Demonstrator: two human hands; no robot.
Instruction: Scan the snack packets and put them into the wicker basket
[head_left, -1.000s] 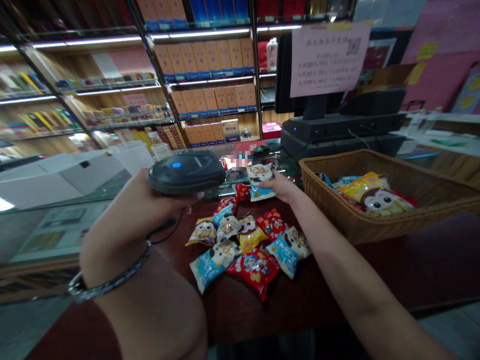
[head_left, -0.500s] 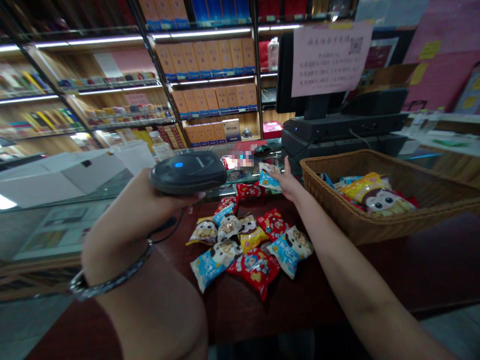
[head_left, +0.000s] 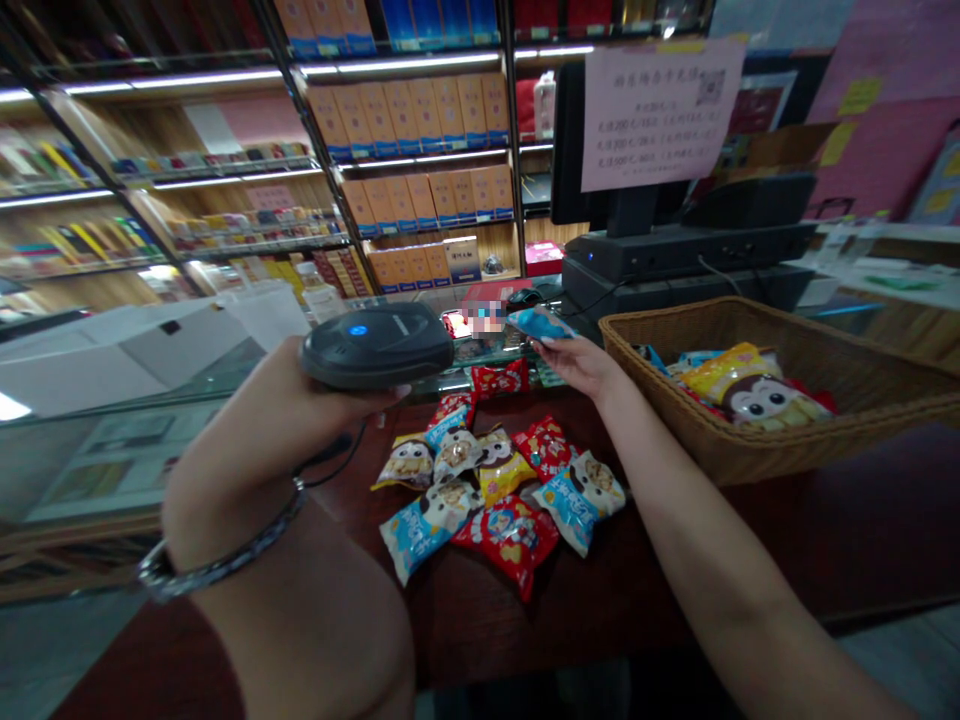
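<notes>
In my left hand (head_left: pixel 322 400) is a dark barcode scanner (head_left: pixel 375 345) with a blue light on top; my fingers wrap round its grip, partly hidden. My right hand (head_left: pixel 574 362) holds a blue snack bag (head_left: pixel 541 323) over the far glass, thumb and fingers closed on its lower edge. Between my arms, several small snack bags lie loosely together on the dark red counter (head_left: pixel 465 640). A red bag (head_left: pixel 510 540) is nearest me, flanked by a blue bag (head_left: pixel 427 525) and another blue bag (head_left: pixel 581 500). Farther off, a red bag (head_left: pixel 501 378) lies alone.
On the right stands a wicker basket (head_left: pixel 675 440) holding more snack bags. Behind it are a monitor (head_left: pixel 568 150) with a pink paper sign (head_left: pixel 660 115) and a black mouse (head_left: pixel 525 298). A white box (head_left: pixel 135 350) sits at left, before shelves of orange boxes (head_left: pixel 409 115).
The blue bag in my right hand has turned over and tipped flatter, moving slightly up, as the hand rolled palm-up. The scanner and the bags on the counter stay put.
</notes>
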